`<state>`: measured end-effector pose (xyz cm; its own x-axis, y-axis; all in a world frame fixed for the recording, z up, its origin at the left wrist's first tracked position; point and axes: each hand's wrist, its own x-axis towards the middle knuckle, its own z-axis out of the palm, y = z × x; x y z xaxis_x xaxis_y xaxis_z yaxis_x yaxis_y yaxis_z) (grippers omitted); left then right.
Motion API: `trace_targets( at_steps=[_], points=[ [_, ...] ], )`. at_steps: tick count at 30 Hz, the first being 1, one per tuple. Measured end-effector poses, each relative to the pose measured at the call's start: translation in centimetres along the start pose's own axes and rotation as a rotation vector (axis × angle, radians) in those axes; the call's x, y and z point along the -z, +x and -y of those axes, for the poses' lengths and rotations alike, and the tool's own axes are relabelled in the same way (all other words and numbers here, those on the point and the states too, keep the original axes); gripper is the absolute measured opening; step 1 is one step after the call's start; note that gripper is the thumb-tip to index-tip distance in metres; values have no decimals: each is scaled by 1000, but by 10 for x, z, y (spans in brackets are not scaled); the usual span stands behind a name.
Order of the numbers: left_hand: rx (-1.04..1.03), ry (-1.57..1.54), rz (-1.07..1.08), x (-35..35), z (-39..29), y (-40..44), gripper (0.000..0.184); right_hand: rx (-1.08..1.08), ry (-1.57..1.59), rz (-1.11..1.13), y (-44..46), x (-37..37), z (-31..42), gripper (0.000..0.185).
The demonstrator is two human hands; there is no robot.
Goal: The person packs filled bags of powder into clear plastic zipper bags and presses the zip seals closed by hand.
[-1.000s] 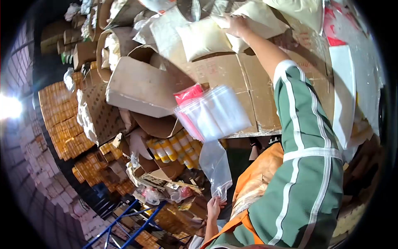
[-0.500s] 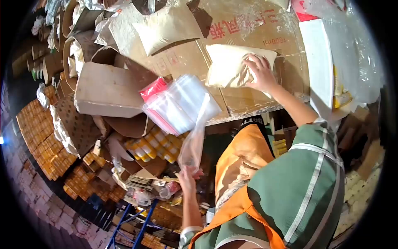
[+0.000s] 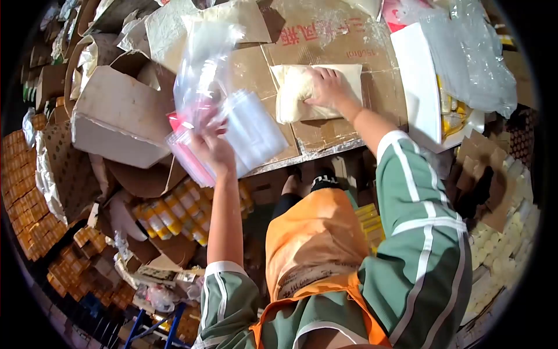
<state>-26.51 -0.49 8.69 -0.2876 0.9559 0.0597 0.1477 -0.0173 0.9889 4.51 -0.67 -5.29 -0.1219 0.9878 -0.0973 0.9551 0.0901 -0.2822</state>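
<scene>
My left hand (image 3: 214, 150) is raised at the table's near left, its fingers closed on a clear plastic bag (image 3: 206, 64) that stands up limp and shiny above it. Just beneath lies a stack of flat clear bags (image 3: 256, 129), with a pink-red packet edge (image 3: 192, 160) showing at its left. My right hand (image 3: 332, 90) grips the top of a plump cream-coloured filled bag (image 3: 292, 96) lying on the cardboard, thumb and fingers bent into its surface. What fills that bag cannot be made out.
Flattened cardboard (image 3: 378, 87) with red print covers the table. Another cream filled bag (image 3: 247, 20) lies at the back. An open carton (image 3: 119, 113) stands left; a white foam box (image 3: 415, 81) and clear plastic sheeting (image 3: 465, 58) sit right. Yellow-capped bottles (image 3: 174, 209) lie below.
My left hand has swung up and forward from beside my body, lifting the clear bag over the stack. My right hand stays on the cream bag, its fingers now more bent. The view has shifted.
</scene>
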Motion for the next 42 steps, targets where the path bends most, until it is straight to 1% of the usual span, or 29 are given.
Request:
trace_targets(
  at_steps=[1,2,4,5,6,9,10,13,14,15,16,18,20,22,24,26,28,31,32,33,34,35,36,37,38,39,40,41,42],
  points=[
    [122,15,-9,-6,21,-6,33,-60,-16,18,-7,4,8,92],
    [248,34,-17,-9,44,-15,33,-55,-34,21,-15,-4,10,92],
    [325,42,53,-1,92,-36,33,-38,-64,-163,-20,-27,11,89],
    [360,20,44,2,115,-47,32,-73,-126,-141,-21,-26,16,87],
    [400,7,37,6,136,-57,32,-57,-129,-131,-20,-30,17,87],
    [409,95,33,13,176,-75,32,-31,-160,-234,-22,-50,5,92],
    [400,129,57,13,181,-79,32,0,-135,-258,-22,-53,3,88],
    [420,132,77,11,199,-82,35,17,-215,-281,-22,-57,-1,86],
    [427,152,99,10,204,-84,36,13,-215,-270,-21,-61,-2,86],
    [369,148,91,6,199,-83,38,15,-187,-285,-22,-64,-4,87],
    [392,150,94,6,201,-85,38,18,-158,-293,-24,-64,-5,89],
    [342,168,188,7,206,-86,32,-1,-174,-261,-27,-65,-4,88],
    [380,182,190,3,208,-85,33,-4,-172,-289,-24,-66,-3,87],
    [317,154,182,-2,207,-84,31,5,-178,-288,-25,-63,-4,85],
    [383,108,134,-8,205,-88,30,16,-168,-320,-24,-67,-4,83],
    [455,129,148,-13,207,-88,30,43,-163,-301,-23,-67,-3,84],
    [462,143,132,-23,204,-87,28,27,-170,-307,-23,-67,-3,85],
    [452,201,40,-35,205,-87,28,36,-160,-267,-23,-67,-5,86],
    [456,191,12,-39,207,-89,28,14,-125,-255,-22,-67,-4,85],
    [438,172,-9,-43,210,-91,28,2,-148,-212,-22,-65,-5,88],
    [427,151,-34,-50,208,-93,29,33,-157,-202,-21,-62,-3,88],
    [409,121,-65,-57,206,-96,22,33,-141,-184,-19,-59,0,91],
    [422,105,-104,-64,205,-97,22,36,-125,-167,-15,-56,0,94],
    [395,154,-41,-71,206,-96,19,74,-139,-117,-10,-51,-3,103],
    [367,206,30,-77,208,-94,17,106,-147,-111,3,-47,-7,103],
    [461,337,235,-78,199,-83,15,97,-67,13,17,-35,-2,104],
    [473,334,223,-81,197,-81,15,79,16,140,28,-23,4,106],
    [497,299,215,-85,197,-80,18,32,74,268,42,-16,7,112],
    [511,270,195,-91,202,-76,21,70,26,318,54,-24,-3,115]
  ],
)
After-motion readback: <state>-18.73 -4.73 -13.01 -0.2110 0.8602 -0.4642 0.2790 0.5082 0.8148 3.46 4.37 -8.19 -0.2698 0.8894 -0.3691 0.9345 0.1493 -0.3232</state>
